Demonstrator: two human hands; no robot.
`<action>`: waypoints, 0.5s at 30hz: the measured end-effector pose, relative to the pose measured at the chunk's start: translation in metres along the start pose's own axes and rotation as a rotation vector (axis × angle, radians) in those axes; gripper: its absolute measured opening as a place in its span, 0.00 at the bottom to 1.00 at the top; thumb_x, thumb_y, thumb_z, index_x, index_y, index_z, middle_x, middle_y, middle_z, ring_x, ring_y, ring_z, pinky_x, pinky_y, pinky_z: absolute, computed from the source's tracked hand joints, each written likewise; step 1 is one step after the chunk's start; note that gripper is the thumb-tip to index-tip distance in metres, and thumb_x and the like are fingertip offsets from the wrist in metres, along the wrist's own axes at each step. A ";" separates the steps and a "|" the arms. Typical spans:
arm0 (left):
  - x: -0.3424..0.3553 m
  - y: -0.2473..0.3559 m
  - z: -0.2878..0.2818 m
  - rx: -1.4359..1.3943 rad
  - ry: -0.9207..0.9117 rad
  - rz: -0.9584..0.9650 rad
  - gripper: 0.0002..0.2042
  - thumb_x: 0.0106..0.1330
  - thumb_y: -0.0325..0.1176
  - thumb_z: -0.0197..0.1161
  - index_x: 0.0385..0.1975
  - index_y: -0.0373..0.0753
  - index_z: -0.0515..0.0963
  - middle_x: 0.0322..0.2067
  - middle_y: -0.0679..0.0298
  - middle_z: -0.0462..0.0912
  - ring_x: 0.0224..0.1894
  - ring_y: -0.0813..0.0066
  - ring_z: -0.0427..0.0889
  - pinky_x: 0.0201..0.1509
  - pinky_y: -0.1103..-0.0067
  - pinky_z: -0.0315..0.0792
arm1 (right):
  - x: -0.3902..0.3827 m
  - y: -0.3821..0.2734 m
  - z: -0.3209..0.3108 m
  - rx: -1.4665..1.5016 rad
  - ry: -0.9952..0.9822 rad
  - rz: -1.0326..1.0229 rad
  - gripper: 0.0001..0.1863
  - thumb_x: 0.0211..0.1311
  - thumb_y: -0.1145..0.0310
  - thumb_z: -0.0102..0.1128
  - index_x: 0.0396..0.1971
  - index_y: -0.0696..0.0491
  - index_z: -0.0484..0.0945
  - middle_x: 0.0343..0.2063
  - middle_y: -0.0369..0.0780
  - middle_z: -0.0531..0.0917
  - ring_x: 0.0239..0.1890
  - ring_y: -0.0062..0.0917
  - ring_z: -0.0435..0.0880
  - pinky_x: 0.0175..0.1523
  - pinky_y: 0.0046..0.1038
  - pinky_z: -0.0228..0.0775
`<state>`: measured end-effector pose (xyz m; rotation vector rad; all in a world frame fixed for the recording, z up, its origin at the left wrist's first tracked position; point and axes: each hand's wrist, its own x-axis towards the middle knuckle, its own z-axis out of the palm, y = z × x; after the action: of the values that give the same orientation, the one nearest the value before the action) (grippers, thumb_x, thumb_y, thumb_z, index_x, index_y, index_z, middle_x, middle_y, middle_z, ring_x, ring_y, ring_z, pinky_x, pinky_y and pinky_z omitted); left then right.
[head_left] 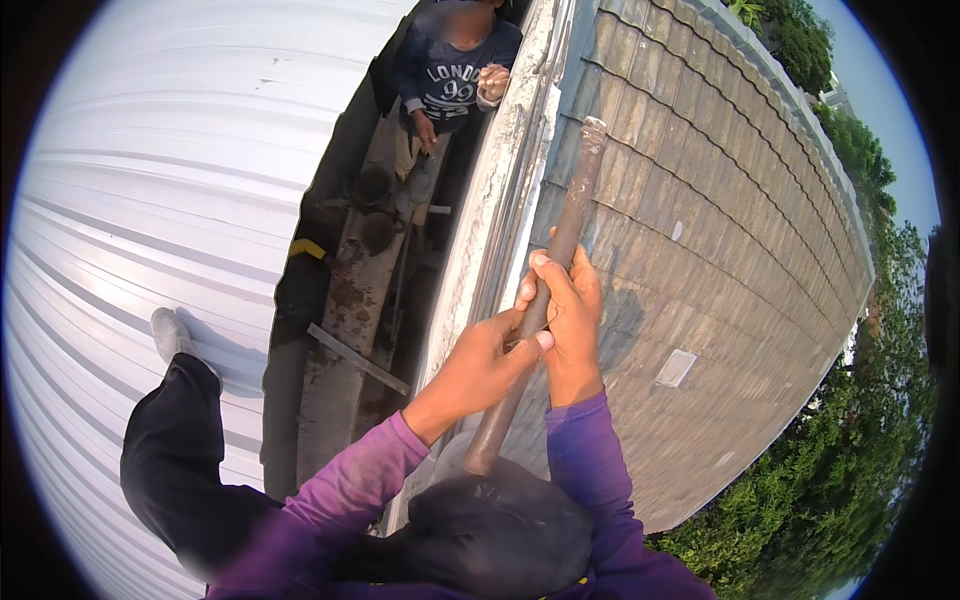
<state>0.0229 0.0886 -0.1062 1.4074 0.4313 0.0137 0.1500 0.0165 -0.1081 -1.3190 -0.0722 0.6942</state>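
Note:
A long brown, weathered pipe lies diagonally in front of me, its pale upper end over the tiled roof and its lower end over my dark-clothed leg. My right hand is wrapped round the middle of the pipe, thumb uppermost. Just below it, my left hand also grips the pipe, with its thumb across it near my right hand. Some of the fingers of both hands are hidden behind the pipe and each other.
A white corrugated metal roof fills the left, under my foot. In the open gap, a person stands beyond a worn plank; another's yellow-and-black sleeve shows. A tiled roof slopes at right, trees beyond.

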 end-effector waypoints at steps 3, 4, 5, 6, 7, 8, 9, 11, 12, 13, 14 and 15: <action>0.003 0.003 0.002 -0.073 0.024 -0.016 0.27 0.76 0.49 0.65 0.56 0.27 0.77 0.39 0.56 0.84 0.42 0.71 0.85 0.46 0.73 0.79 | 0.023 -0.006 0.008 -0.171 0.007 0.042 0.12 0.72 0.72 0.62 0.50 0.57 0.74 0.23 0.35 0.76 0.21 0.17 0.77 0.25 0.21 0.72; 0.002 0.013 -0.001 -0.055 -0.038 -0.068 0.28 0.75 0.50 0.67 0.57 0.27 0.76 0.41 0.55 0.84 0.43 0.71 0.85 0.47 0.73 0.79 | 0.034 -0.008 0.002 -0.263 0.015 0.043 0.11 0.72 0.72 0.62 0.49 0.57 0.74 0.22 0.35 0.76 0.21 0.18 0.77 0.25 0.21 0.71; 0.001 0.020 -0.006 -0.029 -0.091 -0.123 0.30 0.74 0.51 0.68 0.59 0.27 0.75 0.43 0.54 0.84 0.45 0.70 0.85 0.49 0.73 0.79 | 0.045 -0.010 -0.001 -0.272 -0.003 0.061 0.11 0.71 0.74 0.61 0.49 0.58 0.74 0.25 0.36 0.77 0.22 0.18 0.77 0.24 0.22 0.72; 0.001 0.018 -0.006 -0.001 -0.095 -0.089 0.31 0.73 0.51 0.69 0.59 0.27 0.74 0.43 0.54 0.84 0.45 0.69 0.86 0.48 0.73 0.79 | 0.056 -0.014 -0.004 -0.258 -0.028 0.052 0.11 0.70 0.75 0.61 0.49 0.58 0.74 0.27 0.37 0.78 0.23 0.18 0.78 0.24 0.22 0.72; 0.003 0.013 -0.003 0.022 -0.106 -0.048 0.31 0.72 0.51 0.71 0.59 0.27 0.74 0.44 0.53 0.85 0.45 0.69 0.86 0.47 0.72 0.79 | 0.067 -0.021 -0.008 -0.250 -0.047 0.039 0.11 0.70 0.76 0.61 0.49 0.58 0.74 0.29 0.37 0.79 0.23 0.18 0.78 0.24 0.22 0.73; 0.003 0.012 -0.002 0.050 -0.108 -0.015 0.32 0.71 0.52 0.72 0.59 0.27 0.74 0.44 0.53 0.85 0.45 0.69 0.86 0.46 0.72 0.79 | 0.075 -0.026 -0.010 -0.236 -0.074 0.032 0.11 0.70 0.77 0.61 0.48 0.58 0.73 0.31 0.38 0.79 0.24 0.18 0.78 0.24 0.22 0.73; 0.007 0.015 0.001 -0.015 -0.104 -0.048 0.29 0.69 0.47 0.74 0.57 0.28 0.74 0.45 0.52 0.86 0.41 0.68 0.87 0.43 0.72 0.79 | 0.082 -0.034 -0.014 -0.183 -0.114 0.051 0.18 0.69 0.80 0.60 0.57 0.62 0.73 0.38 0.41 0.79 0.27 0.17 0.79 0.25 0.23 0.76; 0.018 0.033 0.007 -0.051 -0.055 -0.107 0.27 0.70 0.45 0.73 0.55 0.28 0.75 0.43 0.52 0.86 0.38 0.69 0.87 0.41 0.73 0.79 | 0.081 -0.046 -0.011 -0.205 -0.137 0.072 0.25 0.68 0.78 0.61 0.64 0.64 0.70 0.40 0.42 0.79 0.29 0.16 0.80 0.28 0.23 0.79; 0.024 0.040 0.011 -0.072 -0.030 -0.138 0.25 0.70 0.44 0.73 0.54 0.29 0.75 0.42 0.53 0.86 0.37 0.69 0.87 0.40 0.73 0.79 | 0.079 -0.050 -0.008 -0.219 -0.148 0.085 0.29 0.67 0.77 0.61 0.67 0.65 0.69 0.41 0.42 0.78 0.30 0.16 0.80 0.29 0.23 0.80; 0.032 0.043 0.023 -0.055 0.026 -0.057 0.24 0.70 0.43 0.72 0.52 0.29 0.75 0.39 0.53 0.86 0.37 0.70 0.87 0.39 0.75 0.79 | 0.079 -0.059 -0.010 -0.363 -0.114 0.076 0.37 0.67 0.78 0.59 0.75 0.64 0.60 0.43 0.42 0.77 0.30 0.16 0.79 0.30 0.23 0.81; 0.035 0.050 0.026 -0.091 0.054 -0.066 0.24 0.70 0.43 0.72 0.52 0.28 0.75 0.38 0.53 0.86 0.37 0.70 0.87 0.39 0.74 0.79 | 0.077 -0.066 -0.004 -0.350 -0.138 0.102 0.37 0.67 0.78 0.58 0.76 0.64 0.60 0.43 0.42 0.77 0.30 0.16 0.79 0.30 0.23 0.81; 0.037 0.060 0.028 -0.128 0.080 -0.074 0.25 0.70 0.44 0.72 0.52 0.28 0.75 0.37 0.53 0.86 0.36 0.69 0.87 0.39 0.74 0.79 | 0.074 -0.077 0.003 -0.337 -0.160 0.127 0.37 0.67 0.78 0.57 0.76 0.63 0.59 0.43 0.42 0.77 0.30 0.16 0.79 0.30 0.22 0.81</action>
<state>0.0798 0.0817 -0.0571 1.2674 0.5400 0.0371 0.2408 0.0497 -0.0621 -1.5980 -0.2450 0.9243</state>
